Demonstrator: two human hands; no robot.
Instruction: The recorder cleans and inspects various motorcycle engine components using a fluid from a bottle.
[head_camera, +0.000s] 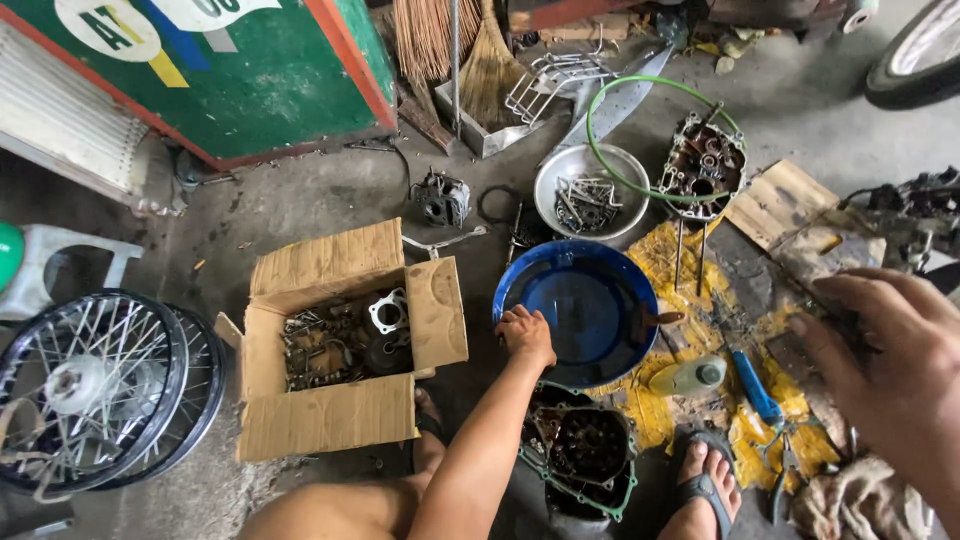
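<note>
Gripping the near rim of the blue basin (575, 300), apparently to steady it, the left hand (526, 336) is closed; the right hand (890, 350) hovers open, empty, right of the basin.

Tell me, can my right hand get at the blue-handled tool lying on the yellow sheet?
Probably yes: the right hand hovers just above and right of the blue-handled tool, with nothing between them.

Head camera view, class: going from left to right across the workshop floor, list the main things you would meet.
Spoked wheels → open cardboard box of engine parts → left hand on the blue basin → small plastic bottle → blue-handled tool → right hand.
</note>
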